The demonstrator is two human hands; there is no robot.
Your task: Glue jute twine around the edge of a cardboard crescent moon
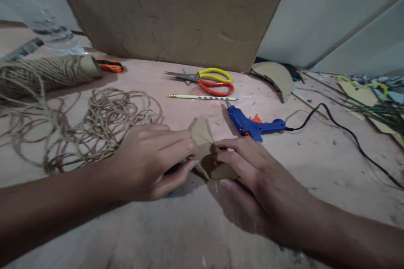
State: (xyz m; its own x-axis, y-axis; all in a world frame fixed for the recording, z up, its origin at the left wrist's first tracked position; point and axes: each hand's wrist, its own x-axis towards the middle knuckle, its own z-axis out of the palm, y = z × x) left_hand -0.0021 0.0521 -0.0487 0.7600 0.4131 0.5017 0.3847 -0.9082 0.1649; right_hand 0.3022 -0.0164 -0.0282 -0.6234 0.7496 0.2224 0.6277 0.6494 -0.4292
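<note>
Both hands, the left hand [151, 159] and the right hand [249, 172], pinched a small brown cardboard cutout [206, 151] between them on the pink tabletop [195, 227]. Beyond lay loose jute twine [104, 122], then a blue glue gun [252, 125], orange-and-yellow scissors [211, 80] and 1 dotted pencil [202, 97].

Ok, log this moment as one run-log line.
left hand: pinching cardboard piece | right hand: pressing same piece | glue gun: lying just behind | scissors, pencil: farther back | twine: left
</note>
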